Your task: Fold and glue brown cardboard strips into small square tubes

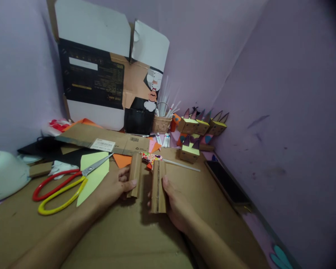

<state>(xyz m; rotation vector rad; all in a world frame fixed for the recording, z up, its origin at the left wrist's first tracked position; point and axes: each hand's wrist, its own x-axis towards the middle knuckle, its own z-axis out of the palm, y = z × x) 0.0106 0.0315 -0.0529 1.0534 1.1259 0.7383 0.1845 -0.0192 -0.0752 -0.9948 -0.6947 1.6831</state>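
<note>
My left hand (123,184) grips a narrow folded cardboard piece (134,175), thumb on its near face. Just to the right, my right hand (172,198) holds a second folded cardboard piece (161,186), which has a seam running down its length. The two pieces stand roughly parallel with a small gap between them, over the brown cardboard surface (114,239). Left of my left hand lie scissors (81,177) with one red and one yellow handle, their blades over a pale green paper (93,183).
Small cardboard boxes with pointed ears (189,152) stand at the back right, beside a basket (161,124) of markers and sticks. A dark phone-like slab (226,181) lies at the right. A flattened carton (95,74) leans on the wall. A white rounded object (5,175) sits far left.
</note>
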